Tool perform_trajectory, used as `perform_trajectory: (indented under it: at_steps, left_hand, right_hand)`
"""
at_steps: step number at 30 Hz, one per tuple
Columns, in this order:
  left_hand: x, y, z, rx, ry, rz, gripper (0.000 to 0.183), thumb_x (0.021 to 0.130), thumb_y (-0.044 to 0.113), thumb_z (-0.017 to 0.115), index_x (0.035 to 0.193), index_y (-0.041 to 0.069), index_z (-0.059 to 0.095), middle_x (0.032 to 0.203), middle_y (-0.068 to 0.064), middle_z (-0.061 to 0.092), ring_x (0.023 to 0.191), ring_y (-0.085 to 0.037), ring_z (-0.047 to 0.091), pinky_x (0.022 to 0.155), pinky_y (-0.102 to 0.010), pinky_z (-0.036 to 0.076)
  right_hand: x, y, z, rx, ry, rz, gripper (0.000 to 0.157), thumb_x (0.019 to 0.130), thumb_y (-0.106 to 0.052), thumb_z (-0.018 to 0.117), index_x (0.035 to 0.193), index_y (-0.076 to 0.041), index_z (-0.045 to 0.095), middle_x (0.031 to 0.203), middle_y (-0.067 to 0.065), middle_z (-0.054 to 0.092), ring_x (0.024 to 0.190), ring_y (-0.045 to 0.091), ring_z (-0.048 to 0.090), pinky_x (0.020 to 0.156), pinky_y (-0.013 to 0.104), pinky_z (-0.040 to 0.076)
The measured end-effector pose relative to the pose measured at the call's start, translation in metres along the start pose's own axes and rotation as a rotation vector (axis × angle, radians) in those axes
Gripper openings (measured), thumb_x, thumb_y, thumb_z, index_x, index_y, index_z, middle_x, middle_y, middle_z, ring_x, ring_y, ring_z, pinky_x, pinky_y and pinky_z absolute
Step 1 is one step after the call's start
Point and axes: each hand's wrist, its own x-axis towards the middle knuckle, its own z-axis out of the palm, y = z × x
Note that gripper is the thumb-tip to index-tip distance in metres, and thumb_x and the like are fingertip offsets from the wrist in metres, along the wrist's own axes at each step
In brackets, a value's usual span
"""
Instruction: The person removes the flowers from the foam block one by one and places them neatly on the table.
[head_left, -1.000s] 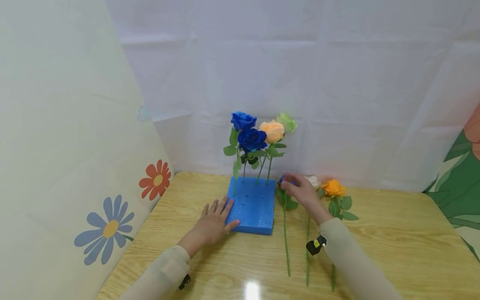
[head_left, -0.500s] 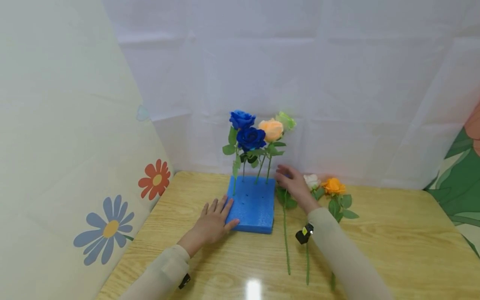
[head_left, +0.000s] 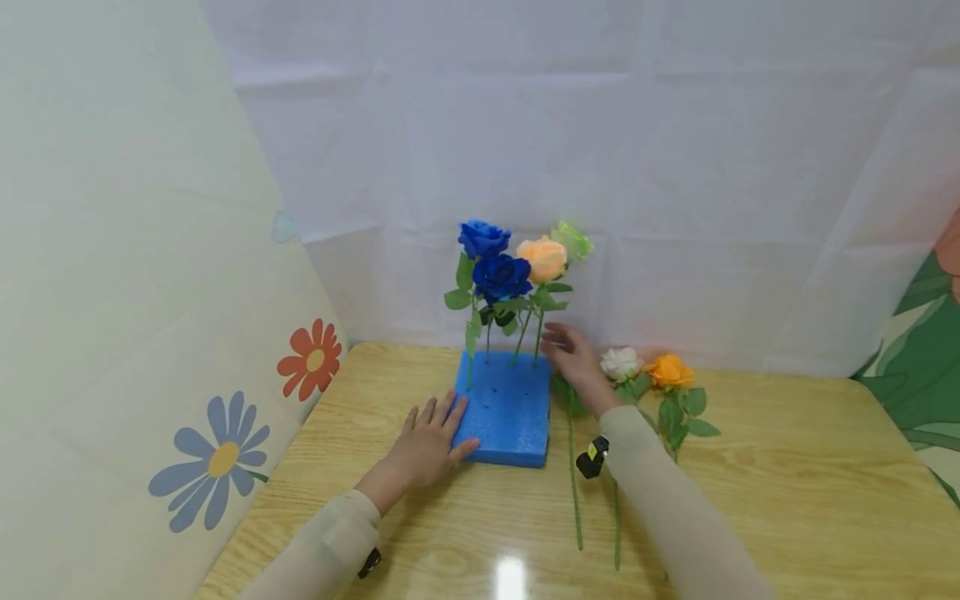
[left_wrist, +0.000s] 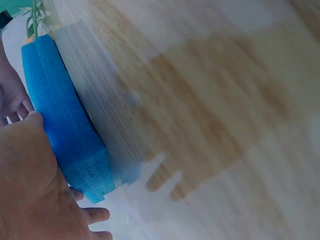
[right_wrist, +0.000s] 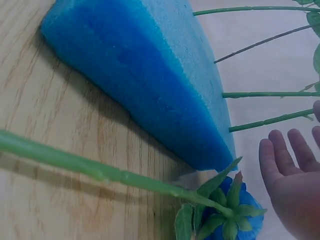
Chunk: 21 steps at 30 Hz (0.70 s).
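A blue foam block lies on the table. In it stand two blue roses, a peach rose and a light green rose. My left hand, fingers spread, rests against the block's left edge. By the block's back right corner, my right hand has loosely extended fingers beside the upright stems. Nothing is held in it. Below that hand lies another blue rose; in the head view the hand hides its bloom, while its green stem shows.
To the right, a white rose and an orange rose lie on the wooden table, their stems partly under the right forearm. A white cloth hangs behind the table. A panel with printed flowers borders the left side.
My right hand has moved left, from over the lying blue rose to beside the block's back right corner. My left hand has stayed in place.
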Motion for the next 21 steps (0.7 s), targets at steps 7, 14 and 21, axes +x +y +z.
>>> perform_trajectory:
  at_steps: [7, 14, 21]
  left_hand:
    - [0.001, -0.001, 0.002, 0.012, 0.005, 0.001, 0.08, 0.105, 0.061, 0.035, 0.163, 0.009, 0.02, 0.169, -0.015, 0.011, 0.151, -0.048, 0.019, 0.118, -0.067, 0.016]
    - [0.0, -0.001, 0.002, 0.005, 0.005, 0.004, 0.08, 0.105, 0.062, 0.034, 0.163, 0.009, 0.02, 0.169, -0.016, 0.011, 0.151, -0.049, 0.019, 0.118, -0.067, 0.016]
    - [-0.001, 0.0, 0.0, 0.004, 0.012, 0.005, 0.079, 0.105, 0.061, 0.036, 0.162, 0.008, 0.021, 0.169, -0.017, 0.012, 0.15, -0.049, 0.02, 0.118, -0.068, 0.017]
  right_hand:
    - [0.006, 0.001, 0.003, -0.049, -0.012, 0.008, 0.047, 0.102, -0.023, 0.063, 0.146, -0.011, 0.051, 0.143, 0.014, 0.055, 0.132, 0.033, 0.05, 0.105, 0.05, 0.046]
    - [0.007, -0.002, 0.009, 0.025, 0.022, 0.029, 0.04, 0.101, -0.018, 0.065, 0.139, -0.006, 0.057, 0.137, 0.014, 0.06, 0.126, 0.029, 0.057, 0.104, 0.044, 0.049]
    - [0.008, -0.006, 0.014, 0.063, 0.057, 0.013, 0.033, 0.099, -0.009, 0.066, 0.131, 0.0, 0.062, 0.13, 0.018, 0.064, 0.117, 0.031, 0.063, 0.101, 0.044, 0.052]
